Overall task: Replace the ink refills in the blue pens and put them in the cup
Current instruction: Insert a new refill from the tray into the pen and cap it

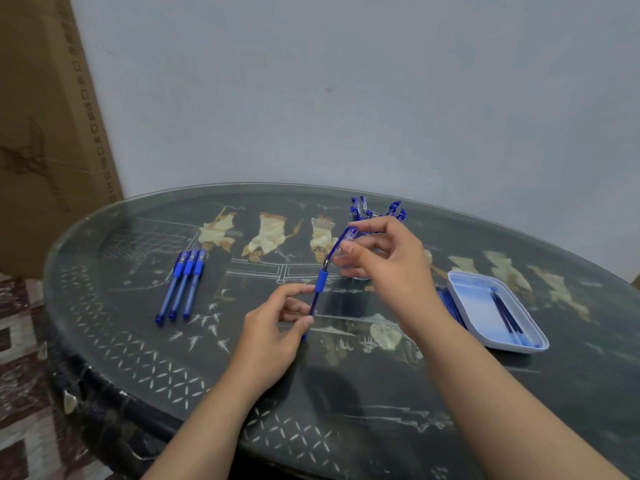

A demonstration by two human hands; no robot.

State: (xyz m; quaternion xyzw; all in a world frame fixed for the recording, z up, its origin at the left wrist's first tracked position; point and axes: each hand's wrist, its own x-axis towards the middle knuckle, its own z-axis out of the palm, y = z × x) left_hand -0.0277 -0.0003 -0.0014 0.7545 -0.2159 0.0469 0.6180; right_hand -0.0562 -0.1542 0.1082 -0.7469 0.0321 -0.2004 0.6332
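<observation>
My left hand [273, 330] pinches the barrel of a blue pen [318, 289], which stands tilted over the table with its blue grip uppermost. My right hand [384, 258] holds a clear cap with a blue clip [346, 237] just above the pen's tip. Behind my right hand stands a clear cup [363, 216], largely hidden, with several blue pens sticking out of it. Three capped blue pens [183, 285] lie side by side on the left of the table.
A white tray [478, 299] at the right holds a few dark blue refills [507, 313]. More blue refills [450, 306] lie on the table by the tray's left edge. The round dark table [138, 341] has a glass top; a cardboard box [41, 133] leans at the far left.
</observation>
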